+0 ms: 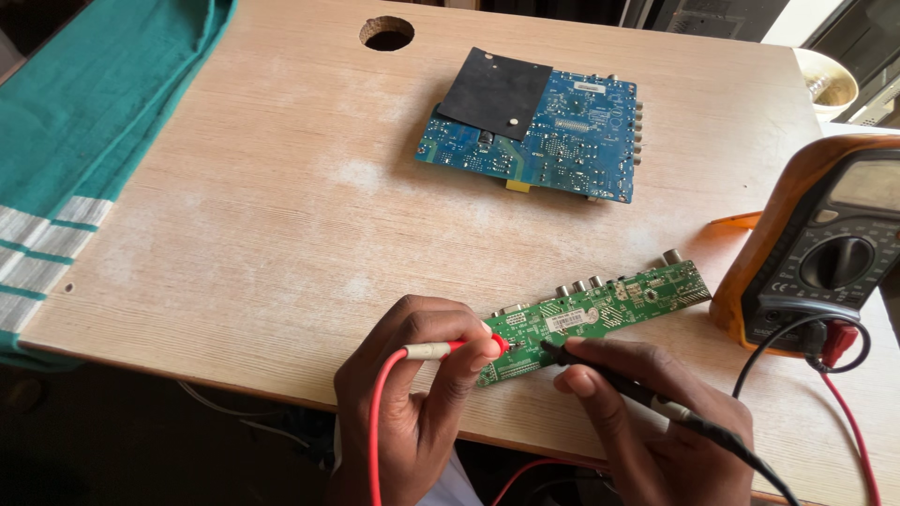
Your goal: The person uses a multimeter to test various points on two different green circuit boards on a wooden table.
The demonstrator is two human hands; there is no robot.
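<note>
A narrow green circuit board lies near the front edge of the wooden table. My left hand pinches a red test probe, its tip touching the board's left end. My right hand grips a black test probe, its tip also on the board's left end, close to the red one. Both leads run to an orange-cased multimeter standing at the right.
A larger blue circuit board with a black pad on it lies at the back centre. A round hole is cut in the tabletop. Green striped cloth hangs at the left. A pale bowl sits at the far right.
</note>
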